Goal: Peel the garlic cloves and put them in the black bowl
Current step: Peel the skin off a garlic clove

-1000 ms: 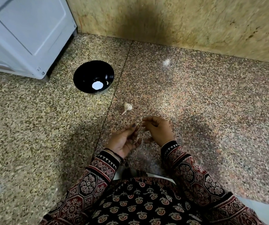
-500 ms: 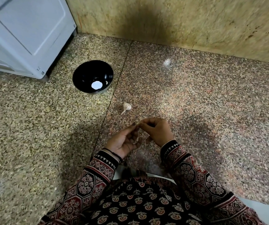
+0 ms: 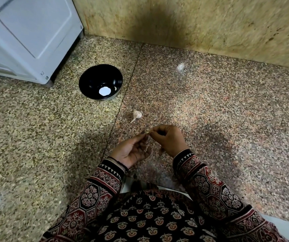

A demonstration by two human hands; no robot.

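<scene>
A black bowl (image 3: pixel 88 79) stands on the speckled stone floor at the upper left, with a small pale clove (image 3: pixel 115 88) lying inside near its right wall. A garlic bulb (image 3: pixel 137 114) with its stem lies on the floor between the bowl and my hands. My left hand (image 3: pixel 131 151) and my right hand (image 3: pixel 170 138) meet fingertip to fingertip just below the bulb, pinching one small garlic clove (image 3: pixel 147 132) between them. Most of that clove is hidden by the fingers.
A white appliance (image 3: pixel 27 35) stands at the upper left, close behind the bowl. A tan stone wall (image 3: pixel 210 23) runs along the back. A white scrap (image 3: pixel 180 66) lies on the floor at the far right. My patterned sleeves and lap fill the bottom.
My two hands have come together from slightly apart and risen a little toward the bulb, with the fingertips now pinching the clove. Bowl and bulb have stayed where they were.
</scene>
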